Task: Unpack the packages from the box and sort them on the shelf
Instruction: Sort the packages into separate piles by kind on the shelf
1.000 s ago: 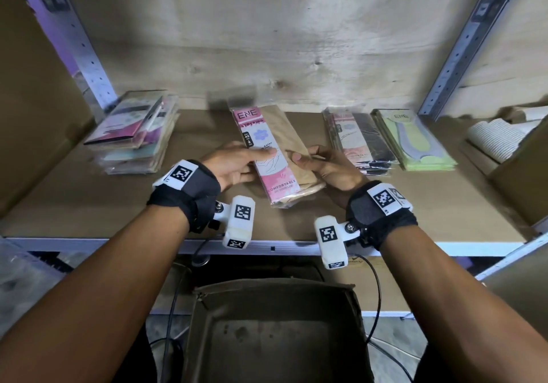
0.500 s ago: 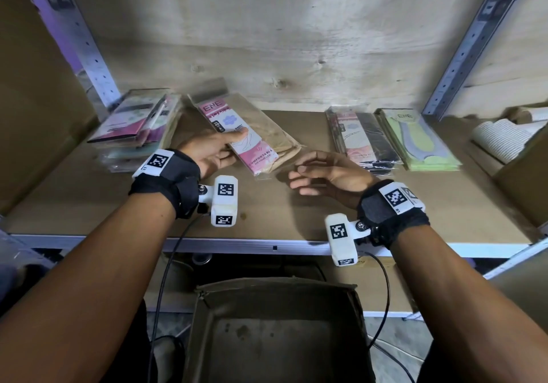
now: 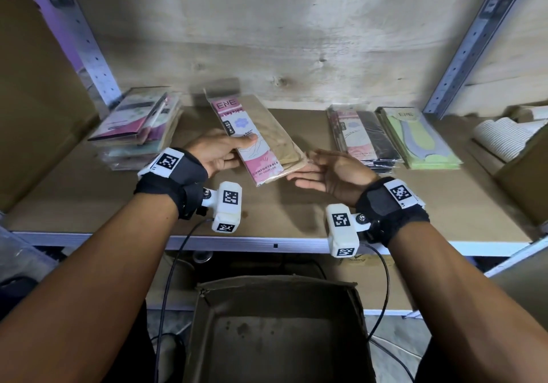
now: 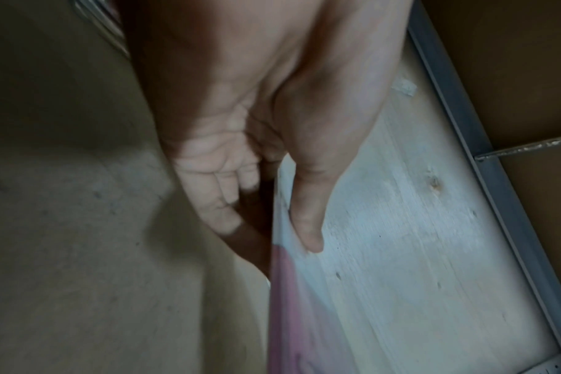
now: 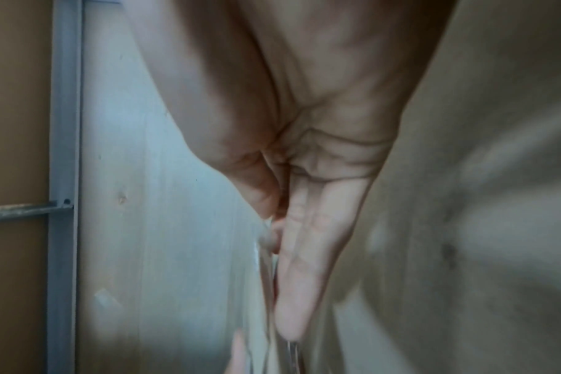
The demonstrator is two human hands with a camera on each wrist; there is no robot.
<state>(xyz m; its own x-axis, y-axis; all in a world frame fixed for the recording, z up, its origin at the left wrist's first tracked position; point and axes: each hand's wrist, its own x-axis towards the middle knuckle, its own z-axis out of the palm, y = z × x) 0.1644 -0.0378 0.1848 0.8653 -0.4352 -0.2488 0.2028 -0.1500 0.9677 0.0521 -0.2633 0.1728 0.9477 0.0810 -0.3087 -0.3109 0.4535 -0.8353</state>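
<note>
A pink and beige ENE stocking package [image 3: 261,148] lies tilted over the middle of the shelf board [image 3: 281,213], its top toward the back wall. My left hand [image 3: 237,151] holds its left edge, thumb on top and fingers underneath; the left wrist view shows the thumb [image 4: 308,227] lying on the package [image 4: 304,316]. My right hand [image 3: 305,166] is palm-in with straight fingers touching the package's lower right edge. In the right wrist view those fingers [image 5: 304,253] run along clear plastic. The cardboard box [image 3: 275,282] below the shelf edge looks empty.
Three sorted piles sit on the shelf: a mixed stack [image 3: 139,127] at the left, a dark stack [image 3: 364,136] and a green stack [image 3: 424,139] at the right. A carton with white ribbed cups [image 3: 504,133] stands far right. Metal uprights [image 3: 92,47] flank the bay.
The right hand let go while the left swung the package left and back. Now the package has turned straighter and the right fingers touch its lower right edge again.
</note>
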